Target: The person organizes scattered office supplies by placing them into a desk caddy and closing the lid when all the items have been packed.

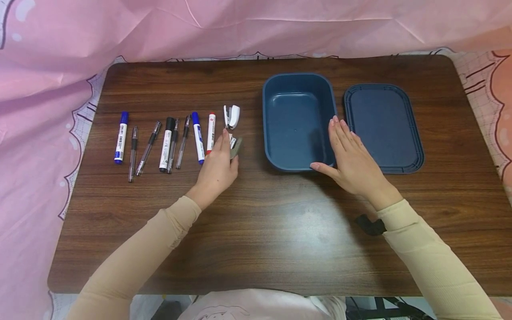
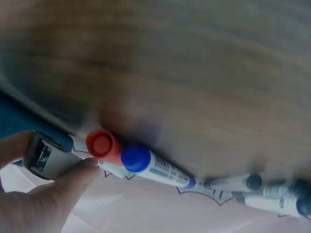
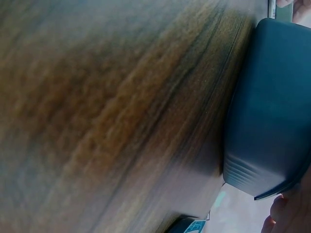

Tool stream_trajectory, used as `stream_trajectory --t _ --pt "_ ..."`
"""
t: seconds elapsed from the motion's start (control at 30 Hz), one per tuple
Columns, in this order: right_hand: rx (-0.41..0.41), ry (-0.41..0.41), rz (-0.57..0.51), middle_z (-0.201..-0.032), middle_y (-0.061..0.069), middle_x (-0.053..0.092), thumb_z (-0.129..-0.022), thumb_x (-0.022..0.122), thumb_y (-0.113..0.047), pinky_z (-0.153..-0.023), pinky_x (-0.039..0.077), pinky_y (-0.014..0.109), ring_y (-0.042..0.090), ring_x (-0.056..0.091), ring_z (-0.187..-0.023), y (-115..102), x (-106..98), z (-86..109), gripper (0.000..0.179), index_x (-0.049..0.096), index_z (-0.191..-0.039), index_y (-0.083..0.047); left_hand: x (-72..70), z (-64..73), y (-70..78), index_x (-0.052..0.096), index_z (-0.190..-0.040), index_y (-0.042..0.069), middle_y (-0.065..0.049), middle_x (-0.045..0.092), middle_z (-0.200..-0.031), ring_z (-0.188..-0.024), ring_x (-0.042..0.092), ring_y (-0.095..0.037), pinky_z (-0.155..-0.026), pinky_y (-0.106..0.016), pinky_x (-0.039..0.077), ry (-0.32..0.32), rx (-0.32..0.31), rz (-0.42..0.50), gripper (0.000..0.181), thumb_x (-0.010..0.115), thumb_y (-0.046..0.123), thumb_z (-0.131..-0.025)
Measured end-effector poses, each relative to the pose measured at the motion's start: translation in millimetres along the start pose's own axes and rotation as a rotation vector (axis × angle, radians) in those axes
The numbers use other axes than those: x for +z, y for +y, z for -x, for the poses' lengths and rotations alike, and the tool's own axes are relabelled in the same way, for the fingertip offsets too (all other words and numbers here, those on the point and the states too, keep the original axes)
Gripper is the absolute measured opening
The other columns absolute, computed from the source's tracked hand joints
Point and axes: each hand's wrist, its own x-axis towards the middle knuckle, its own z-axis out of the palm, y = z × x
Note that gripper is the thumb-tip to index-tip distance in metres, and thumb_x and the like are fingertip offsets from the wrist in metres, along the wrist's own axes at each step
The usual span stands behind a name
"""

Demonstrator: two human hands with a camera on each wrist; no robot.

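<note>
My left hand (image 1: 216,165) pinches a small grey-green stapler (image 1: 236,148) between thumb and fingers. Its end, with metal inside, faces the camera in the left wrist view. A white stapler (image 1: 233,116) lies just beyond the fingertips, and a red-capped marker (image 1: 211,133) is beside the hand on its left. With straight fingers, my right hand (image 1: 354,162) rests at the right rim of a dark blue box (image 1: 298,164), its thumb at the near corner. The box stands uncovered, and its inside shows bare.
Left of the staplers lie blue-capped markers (image 1: 198,138), a black-capped marker (image 1: 166,144) and several clear-barrelled pens (image 1: 133,155), roughly in a row. The box's blue lid (image 1: 384,129) lies flat to the right. Pink cloth (image 1: 256,29) hangs behind the wooden table (image 1: 256,249).
</note>
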Motion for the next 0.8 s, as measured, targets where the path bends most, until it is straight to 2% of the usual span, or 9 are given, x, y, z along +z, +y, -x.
stream_trajectory --t 0.23,0.47,0.6,0.8 --pt "-0.009 0.011 0.009 -0.154 0.002 -0.014 -0.087 0.043 -0.061 -0.116 0.007 0.047 0.019 -0.01 -0.143 1.7 -1.2 0.6 0.093 -0.008 -0.146 -0.011 -16.5 -5.2 5.8 0.019 -0.144 -0.003 -0.025 0.032 -0.144 -0.115 0.053 -0.039 -0.094 -0.044 0.046 0.078 0.071 0.007 0.067 0.054 0.016 -0.09" --pt "-0.001 0.002 0.006 -0.154 0.002 -0.013 -0.086 0.042 -0.062 -0.116 0.007 0.047 0.016 -0.011 -0.143 1.3 -2.2 0.1 0.093 -0.009 -0.146 -0.012 -34.1 -18.2 22.1 0.018 -0.145 0.0 -0.022 0.032 -0.145 -0.117 0.053 -0.036 -0.093 -0.042 0.047 0.142 0.143 0.029 0.068 0.055 0.014 -0.089" --pt "0.008 -0.008 0.0 -0.153 0.0 -0.015 -0.086 0.041 -0.063 -0.116 0.007 0.047 0.015 -0.011 -0.143 0.1 -1.8 -0.4 0.093 -0.008 -0.146 -0.012 -42.2 -29.4 35.1 0.017 -0.145 0.001 -0.019 0.03 -0.147 -0.124 0.047 -0.033 -0.096 -0.042 0.044 0.152 0.185 0.034 0.069 0.055 0.014 -0.089" --pt "0.008 -0.014 0.0 -0.154 0.001 -0.015 -0.086 0.04 -0.064 -0.116 0.007 0.048 0.018 -0.01 -0.143 -0.5 0.4 0.1 0.093 -0.008 -0.146 -0.012 -48.7 -48.7 57.3 0.018 -0.145 0.002 -0.018 0.032 -0.147 -0.115 0.055 -0.031 -0.093 -0.038 0.048 0.128 0.222 0.031 0.067 0.053 0.017 -0.09"
